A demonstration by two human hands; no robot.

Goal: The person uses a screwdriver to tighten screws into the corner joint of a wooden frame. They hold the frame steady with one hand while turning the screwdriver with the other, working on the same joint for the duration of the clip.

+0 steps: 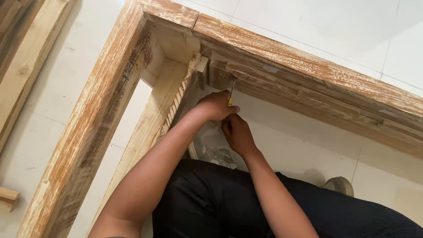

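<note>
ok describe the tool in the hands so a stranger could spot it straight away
Find the inner corner of the big worn wooden frame on the pale tiled floor. The left hand, above the right hand, grips a screwdriver: the only thin metal shaft with a yellow handle among wood.

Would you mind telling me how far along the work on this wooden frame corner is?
Done, as far as shows: the wooden frame already stands joined at its corner, both rails meeting. In hand: the left hand holds a screwdriver with its tip against the inner face of the far rail, and the right hand sits just below it. Left: the fastener itself is hidden, so I cannot tell how deep it sits.
</note>
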